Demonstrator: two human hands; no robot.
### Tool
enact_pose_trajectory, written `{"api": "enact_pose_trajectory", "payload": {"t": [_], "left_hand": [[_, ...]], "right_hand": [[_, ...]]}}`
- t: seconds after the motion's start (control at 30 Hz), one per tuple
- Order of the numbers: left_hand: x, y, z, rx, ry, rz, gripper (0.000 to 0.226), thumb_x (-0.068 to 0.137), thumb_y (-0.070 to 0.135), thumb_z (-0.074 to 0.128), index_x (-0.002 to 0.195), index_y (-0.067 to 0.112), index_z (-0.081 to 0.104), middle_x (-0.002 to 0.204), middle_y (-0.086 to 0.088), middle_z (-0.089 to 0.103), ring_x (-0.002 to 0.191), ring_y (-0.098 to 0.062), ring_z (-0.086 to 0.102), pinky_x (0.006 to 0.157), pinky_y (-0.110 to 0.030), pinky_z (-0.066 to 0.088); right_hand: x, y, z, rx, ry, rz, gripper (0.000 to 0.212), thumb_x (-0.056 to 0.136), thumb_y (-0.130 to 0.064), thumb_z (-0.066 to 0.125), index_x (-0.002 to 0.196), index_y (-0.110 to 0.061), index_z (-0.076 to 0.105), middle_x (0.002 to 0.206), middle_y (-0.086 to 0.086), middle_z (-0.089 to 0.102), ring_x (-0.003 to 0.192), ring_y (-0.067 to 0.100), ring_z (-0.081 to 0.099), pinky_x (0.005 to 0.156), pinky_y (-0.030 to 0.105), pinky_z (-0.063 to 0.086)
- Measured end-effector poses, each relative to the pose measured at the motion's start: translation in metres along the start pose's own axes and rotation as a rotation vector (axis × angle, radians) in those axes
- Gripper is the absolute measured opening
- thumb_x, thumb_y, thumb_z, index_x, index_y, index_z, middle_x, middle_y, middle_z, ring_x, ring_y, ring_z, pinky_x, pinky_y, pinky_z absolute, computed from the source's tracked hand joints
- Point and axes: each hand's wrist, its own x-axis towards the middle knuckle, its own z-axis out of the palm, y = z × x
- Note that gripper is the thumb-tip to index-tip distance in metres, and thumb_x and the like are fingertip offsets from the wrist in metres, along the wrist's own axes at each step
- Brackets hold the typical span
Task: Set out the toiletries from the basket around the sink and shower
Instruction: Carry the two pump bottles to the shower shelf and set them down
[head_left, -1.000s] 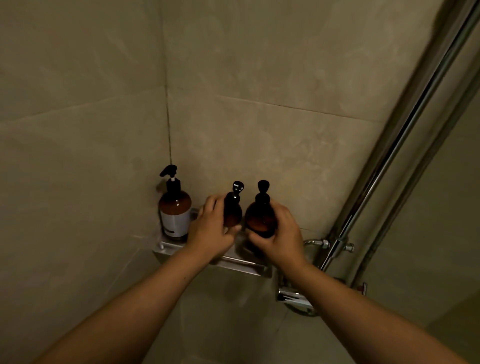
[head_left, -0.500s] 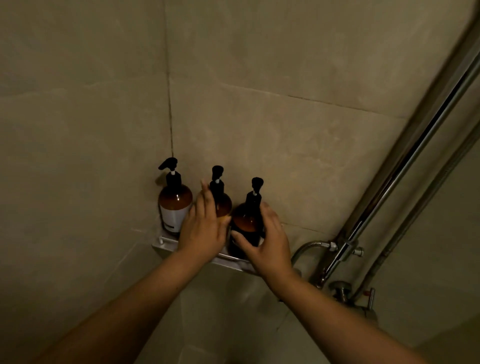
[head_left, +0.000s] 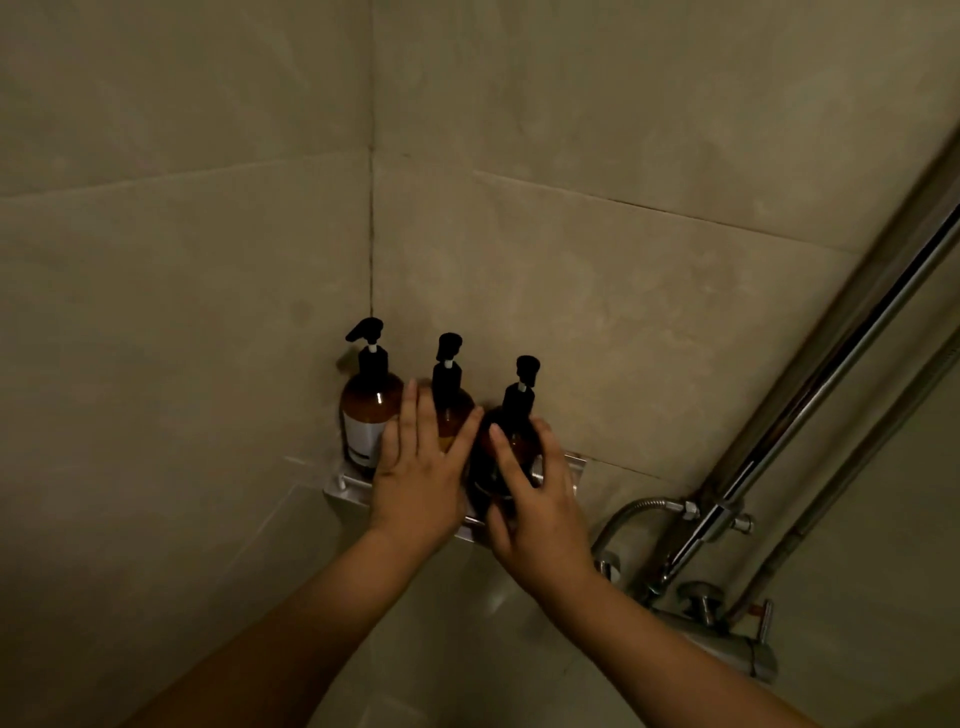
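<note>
Reaching up from the bottom of the frame, a person's two bare forearms met at a metal corner shelf in a dimly lit shower. The left hand lay open, fingers straight, against the front of the middle pump bottle. The right hand curled its thumb and fingers round the body of the right pump bottle, which stood upright on the shelf just beside the middle one. A third amber bottle, white-labelled, stood at the shelf's left end, closest to the corner. To the right, a chrome mixer valve sat below shelf level, its riser rail slanting up across the beige wall tiles behind.
</note>
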Motion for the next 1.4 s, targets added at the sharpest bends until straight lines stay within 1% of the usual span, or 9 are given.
{"api": "enact_pose_trajectory", "payload": {"t": [0.17, 0.4, 0.67, 0.83, 0.93, 1.03, 1.1, 1.2, 1.4], "left_hand": [[-0.001, -0.012, -0.002, 0.01, 0.012, 0.013, 0.083, 0.088, 0.044, 0.048, 0.156, 0.037, 0.001, 0.161, -0.028, 0.005, 0.148, -0.044, -0.012, 0.113, -0.055, 0.011], [-0.002, -0.015, -0.011, 0.012, 0.0, 0.038, 0.086, 0.085, 0.044, 0.058, 0.156, 0.037, 0.012, 0.159, -0.026, 0.017, 0.147, -0.049, 0.004, 0.111, -0.057, 0.025], [-0.009, -0.02, -0.012, 0.004, -0.003, 0.059, 0.093, 0.082, 0.044, 0.062, 0.157, 0.038, 0.007, 0.16, -0.026, 0.015, 0.149, -0.046, 0.005, 0.111, -0.055, 0.025], [-0.011, -0.022, -0.012, 0.026, -0.023, 0.045, 0.095, 0.088, 0.047, 0.053, 0.155, 0.036, -0.015, 0.163, -0.023, -0.001, 0.15, -0.041, -0.008, 0.116, -0.054, 0.022], [-0.015, -0.021, -0.012, 0.045, -0.022, 0.039, 0.094, 0.09, 0.049, 0.047, 0.155, 0.026, -0.017, 0.163, -0.023, -0.004, 0.15, -0.04, -0.008, 0.117, -0.052, 0.019], [-0.02, -0.022, -0.013, 0.034, -0.017, 0.064, 0.094, 0.089, 0.048, 0.048, 0.156, 0.023, -0.014, 0.163, -0.023, -0.01, 0.151, -0.038, -0.006, 0.119, -0.05, 0.017], [-0.025, -0.022, -0.016, 0.031, -0.022, 0.081, 0.095, 0.089, 0.048, 0.048, 0.156, 0.021, -0.014, 0.161, -0.021, -0.019, 0.151, -0.036, -0.009, 0.12, -0.049, 0.013], [-0.031, -0.022, -0.017, 0.025, -0.032, 0.115, 0.094, 0.089, 0.046, 0.047, 0.156, 0.019, -0.014, 0.16, -0.015, -0.029, 0.15, -0.03, -0.015, 0.121, -0.049, 0.01], [-0.033, -0.036, -0.012, -0.033, -0.026, 0.179, 0.095, 0.083, 0.034, 0.055, 0.158, 0.019, -0.001, 0.166, -0.009, -0.009, 0.152, -0.023, -0.006, 0.12, -0.047, 0.017]], "right_hand": [[0.001, -0.007, 0.001, -0.016, -0.022, 0.02, 0.095, 0.082, -0.025, 0.073, 0.158, -0.038, 0.017, 0.164, 0.01, 0.005, 0.145, 0.034, 0.027, 0.096, 0.034, 0.049], [0.004, -0.009, 0.001, -0.087, -0.04, 0.015, 0.096, 0.082, -0.028, 0.076, 0.158, -0.034, 0.019, 0.163, 0.015, 0.011, 0.142, 0.036, 0.031, 0.09, 0.038, 0.056], [0.01, -0.008, 0.004, -0.137, -0.018, 0.013, 0.094, 0.079, -0.031, 0.08, 0.157, -0.03, 0.028, 0.159, 0.019, 0.024, 0.133, 0.037, 0.045, 0.08, 0.039, 0.057], [0.012, -0.008, 0.002, -0.186, -0.041, 0.023, 0.093, 0.082, -0.032, 0.078, 0.157, -0.034, 0.024, 0.162, 0.017, 0.022, 0.136, 0.037, 0.044, 0.09, 0.043, 0.055], [0.01, -0.009, 0.0, -0.233, -0.078, 0.026, 0.104, 0.079, -0.031, 0.079, 0.159, -0.036, 0.012, 0.166, 0.016, 0.01, 0.145, 0.037, 0.031, 0.104, 0.047, 0.047], [0.003, -0.016, -0.003, -0.3, -0.123, 0.021, 0.105, 0.084, -0.041, 0.07, 0.159, -0.035, -0.005, 0.166, 0.015, -0.012, 0.153, 0.036, -0.002, 0.122, 0.048, 0.018], [-0.002, -0.021, -0.004, -0.332, -0.136, 0.005, 0.098, 0.09, -0.046, 0.059, 0.158, -0.033, -0.01, 0.163, 0.013, -0.025, 0.151, 0.032, -0.02, 0.123, 0.048, 0.003], [-0.008, -0.02, -0.001, -0.325, -0.141, -0.009, 0.085, 0.095, -0.049, 0.049, 0.159, -0.033, -0.005, 0.164, 0.003, -0.027, 0.151, 0.028, -0.021, 0.123, 0.049, 0.003], [-0.006, -0.015, 0.001, -0.248, -0.092, -0.025, 0.072, 0.099, -0.046, 0.042, 0.16, -0.026, 0.009, 0.167, -0.001, -0.009, 0.153, 0.021, -0.011, 0.124, 0.039, 0.002]]}}
